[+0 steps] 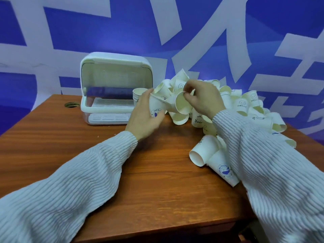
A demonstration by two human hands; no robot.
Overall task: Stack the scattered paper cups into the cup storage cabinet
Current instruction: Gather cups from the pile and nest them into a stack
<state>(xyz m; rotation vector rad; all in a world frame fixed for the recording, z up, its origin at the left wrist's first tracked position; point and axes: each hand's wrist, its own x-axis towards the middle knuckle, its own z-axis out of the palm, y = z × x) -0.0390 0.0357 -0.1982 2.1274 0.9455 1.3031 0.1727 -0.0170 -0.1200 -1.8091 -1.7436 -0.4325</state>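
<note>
Bare wood tabletop [87, 155] spreads toward the near edge; the cup cabinet [112, 88] stands open at the back left. Left hand [145, 116] grips one paper cup [157, 106]; right hand [201, 98] pinches another cup [183, 104] by its rim, beside the scattered pile [245, 106].

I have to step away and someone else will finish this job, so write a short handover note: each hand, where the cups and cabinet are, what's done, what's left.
Left hand grips a printed cup held sideways.
Right hand pinches the rim of a second cup, mouth toward the camera, close to the first.
Cup storage cabinet stands at the table's far left, lid raised; its racks look empty.
Done: a short nested stack stands beside the cabinet's right side.
Left: the big loose pile on the right and strays near the right sleeve need nesting and loading.
</note>
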